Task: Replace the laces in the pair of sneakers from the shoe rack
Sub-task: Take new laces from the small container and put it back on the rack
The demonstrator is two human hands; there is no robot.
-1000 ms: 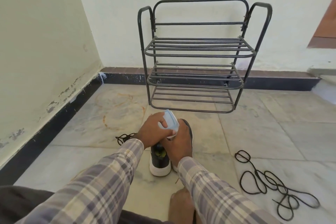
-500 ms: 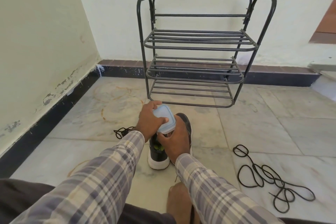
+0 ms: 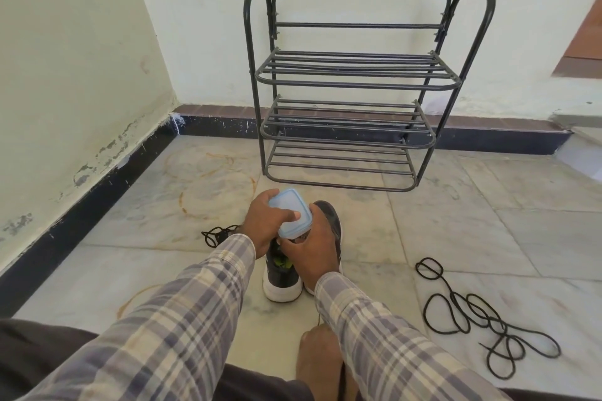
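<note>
Head view: I see the blue-lidded box [image 3: 291, 214] turn lid-up in both hands over the sneakers [image 3: 282, 283].

Since a second ago my left hand [image 3: 262, 221] has shifted its fingers across the lid and clamps it. My right hand [image 3: 315, 252] curls round the box's underside at frame centre. The sneakers stand below them, off the bare shoe rack [image 3: 355, 81] at upper centre. One loose black lace [image 3: 472, 312] lies at lower right. I judge I am opening the box, so relacing is not yet begun.

No readable text, label, brand or number shows on anything in view
</note>
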